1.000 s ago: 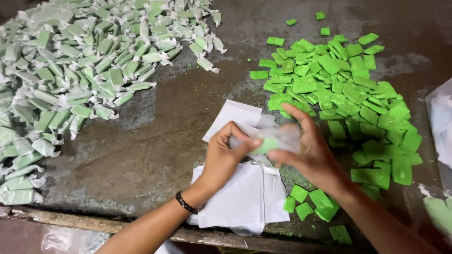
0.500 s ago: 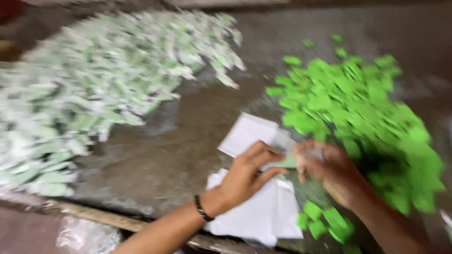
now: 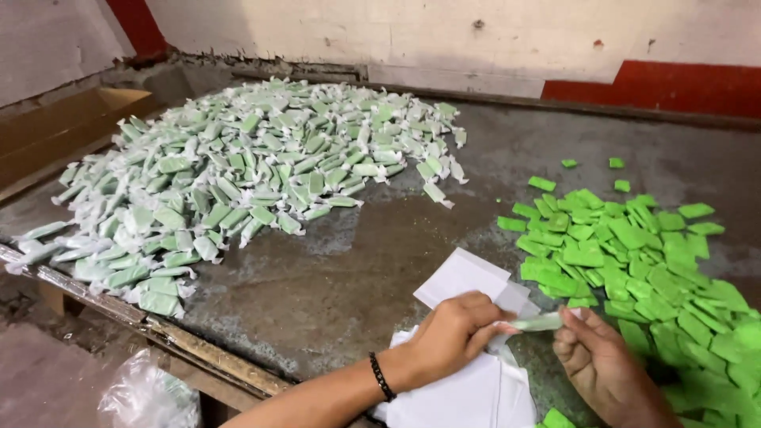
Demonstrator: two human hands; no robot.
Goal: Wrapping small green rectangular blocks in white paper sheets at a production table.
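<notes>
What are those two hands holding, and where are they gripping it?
One wrapped green piece, held between both: the left hand pinches its left end, the right hand its right end.

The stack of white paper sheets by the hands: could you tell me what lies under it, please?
The white paper sheets lie on the grey table. The left hand covers their middle, so anything beneath stays hidden. Both hands pinch a wrapped green piece above them; the right hand is beside.
</notes>
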